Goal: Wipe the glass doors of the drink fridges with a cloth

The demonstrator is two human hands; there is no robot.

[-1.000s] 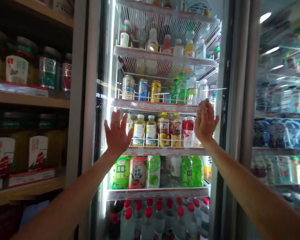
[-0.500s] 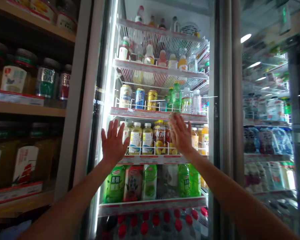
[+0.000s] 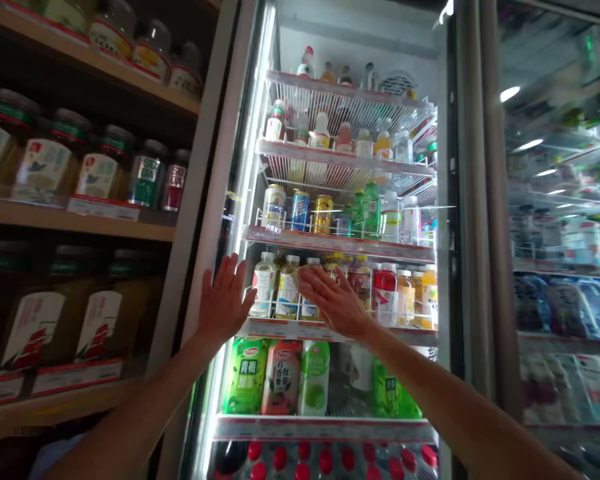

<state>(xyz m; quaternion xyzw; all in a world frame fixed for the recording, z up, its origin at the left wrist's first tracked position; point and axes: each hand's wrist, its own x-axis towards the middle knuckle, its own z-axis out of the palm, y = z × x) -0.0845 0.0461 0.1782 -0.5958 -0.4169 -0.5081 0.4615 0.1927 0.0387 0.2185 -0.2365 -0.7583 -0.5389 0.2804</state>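
Observation:
My left hand [image 3: 225, 300] is raised with its fingers stretched out, flat at the left edge of the fridge's glass door [image 3: 360, 223], and holds nothing. My right hand [image 3: 337, 300] lies slanted against the glass, its fingers pressed over a pale cloth [image 3: 303, 275]; most of the cloth is hidden beneath them. Behind the right hand, inside the fridge, are tea bottles [image 3: 287, 288] and yellow-capped bottles [image 3: 363, 273]. A shelf rail [image 3: 275, 327] runs behind both hands.
Wooden shelves [image 3: 80, 217] with jars and bottles stand at the left. A metal door frame [image 3: 473, 233] borders the fridge on the right, with another glass-fronted fridge [image 3: 565, 267] beyond. Large green bottles [image 3: 245, 377] and red-capped bottles [image 3: 325, 460] fill lower shelves.
My right hand has swept left and downward across the glass with the cloth. My left hand stays raised at the door's left side. The view has shifted to the left.

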